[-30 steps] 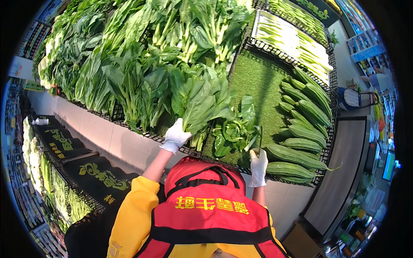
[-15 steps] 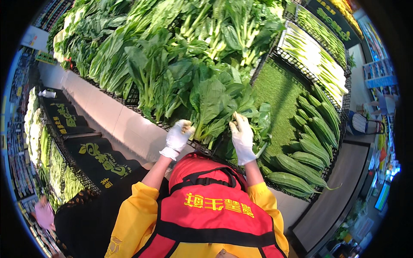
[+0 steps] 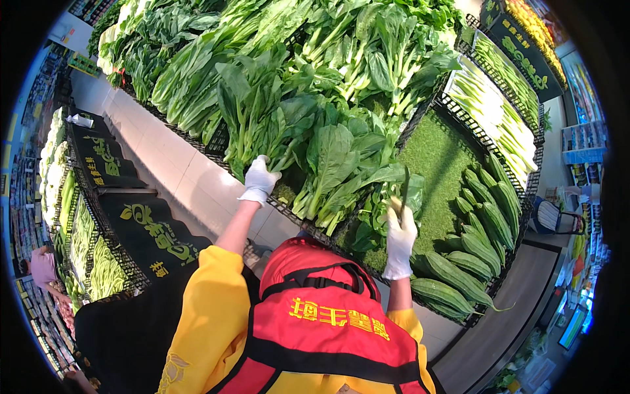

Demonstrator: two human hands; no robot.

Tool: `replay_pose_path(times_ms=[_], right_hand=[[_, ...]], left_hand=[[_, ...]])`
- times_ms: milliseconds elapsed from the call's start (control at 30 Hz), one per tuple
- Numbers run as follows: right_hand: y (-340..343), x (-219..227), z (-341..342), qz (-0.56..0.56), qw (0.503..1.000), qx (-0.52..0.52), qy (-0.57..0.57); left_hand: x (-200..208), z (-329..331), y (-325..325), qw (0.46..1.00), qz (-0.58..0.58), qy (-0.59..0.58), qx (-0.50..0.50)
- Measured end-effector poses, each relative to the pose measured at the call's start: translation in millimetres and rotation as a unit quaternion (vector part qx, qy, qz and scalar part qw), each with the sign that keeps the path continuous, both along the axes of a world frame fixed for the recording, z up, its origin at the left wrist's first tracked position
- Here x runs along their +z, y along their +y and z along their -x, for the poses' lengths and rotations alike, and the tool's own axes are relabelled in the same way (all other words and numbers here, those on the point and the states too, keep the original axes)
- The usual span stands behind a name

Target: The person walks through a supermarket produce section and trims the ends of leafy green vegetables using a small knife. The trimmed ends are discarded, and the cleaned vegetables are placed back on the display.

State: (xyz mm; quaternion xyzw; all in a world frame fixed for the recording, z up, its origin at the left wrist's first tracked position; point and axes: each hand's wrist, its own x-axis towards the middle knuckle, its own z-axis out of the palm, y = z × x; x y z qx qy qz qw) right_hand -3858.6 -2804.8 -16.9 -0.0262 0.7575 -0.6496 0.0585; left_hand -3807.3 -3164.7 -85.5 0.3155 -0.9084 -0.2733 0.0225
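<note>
My left hand [image 3: 260,180], in a white glove, is closed at the stem ends of a bunch of leafy greens [image 3: 254,125] on the display's front edge. My right hand [image 3: 400,243], also gloved in white, is raised over the greens' right side with its fingers pinched. A narrow dark strip [image 3: 405,186] stands up from those fingers; it looks like a leaf seen edge-on, but I cannot tell for sure. Between my hands a bunch of broad-leaved greens [image 3: 331,164] lies with its stems toward me. Smaller loose leaves [image 3: 373,217] lie beside my right hand.
Ridged green gourds [image 3: 469,253] lie on green artificial turf [image 3: 430,151] at the right. White-stemmed vegetables [image 3: 492,118] fill a black crate behind them. Across the tiled aisle [image 3: 170,167] at the left stands another vegetable rack [image 3: 105,262]. A person in pink [image 3: 44,268] is at the far left.
My left hand has shifted left and up to the stems of the left bunch. My right hand has drawn back to the right and toward me, with the dark strip now upright in it.
</note>
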Motion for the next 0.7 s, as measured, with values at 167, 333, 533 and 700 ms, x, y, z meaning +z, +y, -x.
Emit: replay_pose_path(times_ms=[167, 333, 533, 700], right_hand=[[37, -4, -42, 0.009, 0.979, -0.077, -0.189], [41, 4, -60, 0.004, 0.97, -0.077, -0.232], [25, 24, -65, 0.028, 0.976, -0.044, -0.211], [15, 46, -68, 0.033, 0.993, -0.046, -0.108]], left_hand=[[60, 19, -28, 0.846, -0.527, -0.074, 0.033], [126, 31, -3, 0.554, -0.823, 0.089, 0.089], [146, 46, 85, 0.489, -0.858, 0.152, -0.045], [136, 57, 167, 0.587, -0.803, 0.101, -0.014]])
